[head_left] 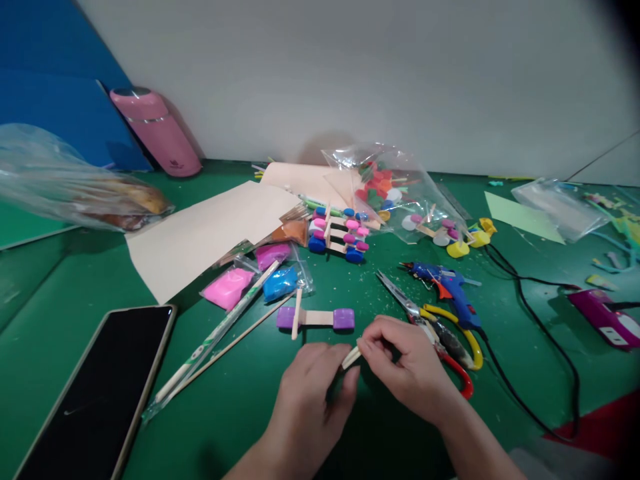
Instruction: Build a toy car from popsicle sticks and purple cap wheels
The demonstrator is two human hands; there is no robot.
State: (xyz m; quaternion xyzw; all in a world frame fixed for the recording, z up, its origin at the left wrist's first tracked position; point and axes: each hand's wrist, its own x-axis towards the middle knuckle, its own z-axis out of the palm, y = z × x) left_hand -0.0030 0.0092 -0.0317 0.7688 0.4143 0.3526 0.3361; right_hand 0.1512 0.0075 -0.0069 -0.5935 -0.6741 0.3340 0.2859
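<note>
Between my two hands are short pale wooden sticks [352, 358], seemingly a pair side by side. My right hand [407, 367] pinches their upper end between thumb and fingertips. Their lower end lies between the thumb and index finger of my left hand [313, 393], which are curled around it. Just beyond my left hand rests a small craft-stick model [319, 318] with purple blocks at both ends and a stick laid across it. To the right of my right hand lie scissors [403, 293] and pliers with yellow and red handles [473, 340].
A blue glue gun [445, 283] lies at right, its black cable running toward a purple power strip [605, 320]. Clay packets [230, 287], a wrapped chopstick [215, 333] and a phone [100, 400] lie at left. Stacked models [337, 233] and a clear bag [400, 193] sit behind.
</note>
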